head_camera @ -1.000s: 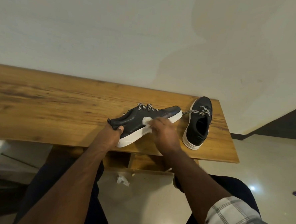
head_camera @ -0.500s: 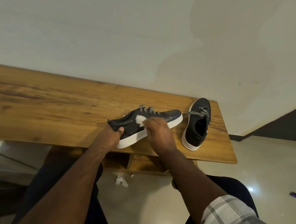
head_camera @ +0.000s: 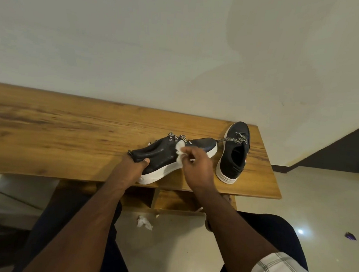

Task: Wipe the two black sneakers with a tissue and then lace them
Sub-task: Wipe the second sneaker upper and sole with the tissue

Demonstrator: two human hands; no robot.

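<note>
On the long wooden tabletop (head_camera: 48,132), the person's left hand (head_camera: 133,166) curls around the heel of a black leather sneaker with a white sole (head_camera: 162,156). The right hand (head_camera: 197,168), fingers pinching a crumpled white tissue (head_camera: 180,149), has slid back from the sole toward the laces; wiping continues. A second black sneaker (head_camera: 234,154) waits beside, loosely laced. No writing is legible.

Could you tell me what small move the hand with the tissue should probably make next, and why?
Probably a short stroke toward the toe. The right hand pinches the tissue against the side of the near sneaker by its laces, while the left hand grips its heel. The other sneaker rests untouched on the table.
</note>
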